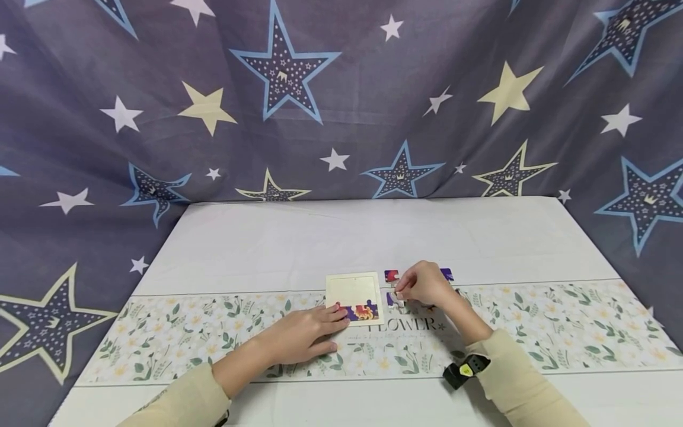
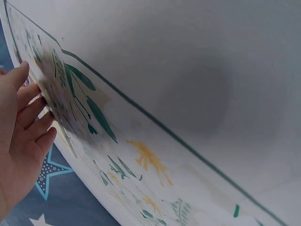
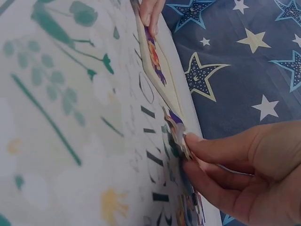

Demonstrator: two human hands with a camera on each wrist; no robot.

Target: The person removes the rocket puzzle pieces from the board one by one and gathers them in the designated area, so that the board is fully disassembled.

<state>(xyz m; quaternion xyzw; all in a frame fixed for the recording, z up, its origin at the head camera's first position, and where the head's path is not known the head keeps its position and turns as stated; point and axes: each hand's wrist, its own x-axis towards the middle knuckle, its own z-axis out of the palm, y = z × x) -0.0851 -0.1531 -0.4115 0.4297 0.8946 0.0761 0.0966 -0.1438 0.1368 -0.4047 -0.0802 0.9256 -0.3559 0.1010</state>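
A shallow cream puzzle tray (image 1: 352, 286) lies on the table, with a row of joined purple, red and orange puzzle pieces (image 1: 364, 312) along its near edge. My left hand (image 1: 306, 333) rests at the tray's near left corner, its extended fingertips touching the tray and the leftmost pieces. Just right of the tray, my right hand (image 1: 425, 283) pinches a purple-and-white puzzle piece (image 3: 177, 123) between thumb and fingers, low over the cloth. A red-and-purple piece (image 1: 392, 276) lies beyond it, and a purple piece (image 1: 447, 273) shows behind the right hand. Other loose pieces are partly hidden by that hand.
A white tablecloth (image 1: 256, 243) with a floral band (image 1: 187, 332) covers the table. Printed lettering (image 1: 408, 324) runs just in front of the tray. A dark star-patterned curtain (image 1: 341, 89) hangs behind the table and at both sides.
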